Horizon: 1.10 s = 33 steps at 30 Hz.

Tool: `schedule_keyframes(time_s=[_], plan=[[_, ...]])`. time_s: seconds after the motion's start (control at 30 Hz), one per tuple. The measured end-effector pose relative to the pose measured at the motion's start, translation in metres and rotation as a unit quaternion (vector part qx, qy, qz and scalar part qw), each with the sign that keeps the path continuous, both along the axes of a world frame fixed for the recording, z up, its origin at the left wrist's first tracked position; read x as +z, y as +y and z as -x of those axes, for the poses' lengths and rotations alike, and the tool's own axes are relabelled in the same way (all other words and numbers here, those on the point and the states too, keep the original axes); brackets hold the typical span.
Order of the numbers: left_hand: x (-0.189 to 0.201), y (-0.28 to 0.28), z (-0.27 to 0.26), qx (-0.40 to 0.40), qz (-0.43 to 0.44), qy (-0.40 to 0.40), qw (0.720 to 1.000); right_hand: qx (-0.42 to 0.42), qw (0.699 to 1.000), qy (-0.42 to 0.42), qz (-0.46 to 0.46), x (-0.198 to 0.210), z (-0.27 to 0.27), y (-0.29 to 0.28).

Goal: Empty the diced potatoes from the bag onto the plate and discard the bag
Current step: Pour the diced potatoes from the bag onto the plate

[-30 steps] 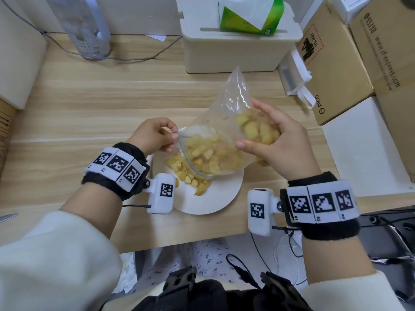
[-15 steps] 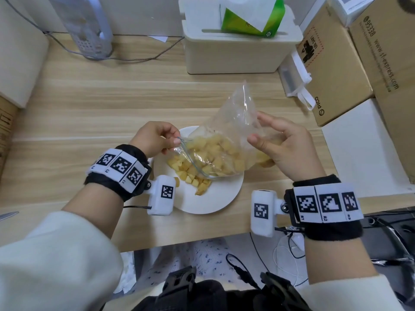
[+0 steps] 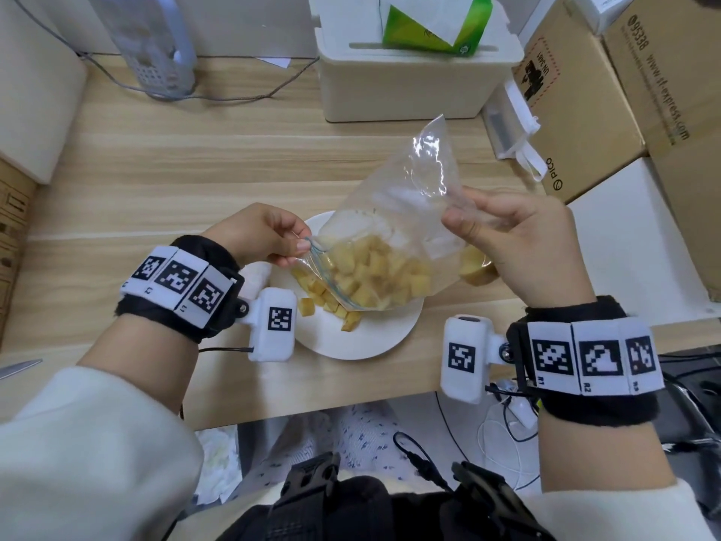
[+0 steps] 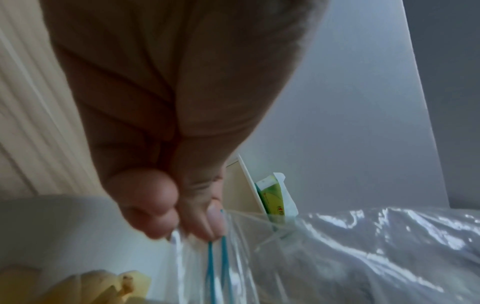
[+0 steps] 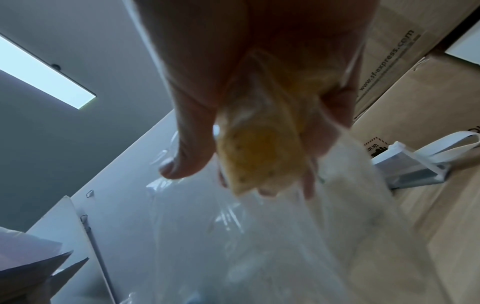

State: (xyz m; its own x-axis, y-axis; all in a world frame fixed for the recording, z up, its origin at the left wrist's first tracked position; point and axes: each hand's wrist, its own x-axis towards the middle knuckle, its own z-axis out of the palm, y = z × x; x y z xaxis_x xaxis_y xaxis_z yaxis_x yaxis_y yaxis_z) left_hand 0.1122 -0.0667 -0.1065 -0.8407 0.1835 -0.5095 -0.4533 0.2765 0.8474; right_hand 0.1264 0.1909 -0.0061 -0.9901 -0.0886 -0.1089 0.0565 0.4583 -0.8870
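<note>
A clear zip bag with a blue seal hangs tilted over the white plate, mouth down-left. Yellow diced potatoes crowd the bag's mouth, and a few cubes lie on the plate. My left hand pinches the bag's rim by the blue zip. My right hand grips the bag's raised closed end, with a potato chunk caught in the plastic inside its fingers. Potato pieces show below the left hand.
A cream box with a green carton stands at the back of the wooden table. Cardboard boxes stack at the right, a clear holder with a cable at back left. The table's front edge runs just below the plate.
My right hand has lifted the bag's closed end higher and straightened the bag. The potatoes have slid down toward the mouth over the plate. The left hand keeps its pinch.
</note>
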Motion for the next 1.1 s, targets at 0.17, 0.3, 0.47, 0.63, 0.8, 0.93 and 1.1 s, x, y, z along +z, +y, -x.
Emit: schedule_keyframes(time_s=[0.17,0.3,0.47,0.63,0.8,0.93,1.1], plan=[[0.001,0.005,0.005,0.005,0.006,0.002,1.0,0.003,1.0,0.011,-0.007,0.005,-0.001,-0.001],[-0.005,0.017,0.012,0.013,0.062,0.018,0.998,0.003,0.999,0.004,-0.036,-0.004,0.003,-0.006],[0.0,0.014,0.012,-0.05,0.053,-0.022,0.997,-0.027,0.999,0.004,-0.029,0.002,0.001,0.003],[-0.004,0.013,0.014,0.014,0.066,0.017,0.998,-0.026,0.999,0.008,-0.046,-0.001,0.005,-0.009],[-0.005,0.006,0.007,0.017,0.001,0.007,1.0,-0.033,0.998,0.035,-0.048,0.007,0.002,-0.011],[-0.01,0.006,0.003,0.058,0.0,0.021,0.998,0.021,0.993,0.048,-0.101,0.01,0.005,-0.018],[-0.017,0.01,0.001,0.095,-0.002,0.041,0.995,0.087,0.989,0.013,-0.123,0.015,0.006,-0.01]])
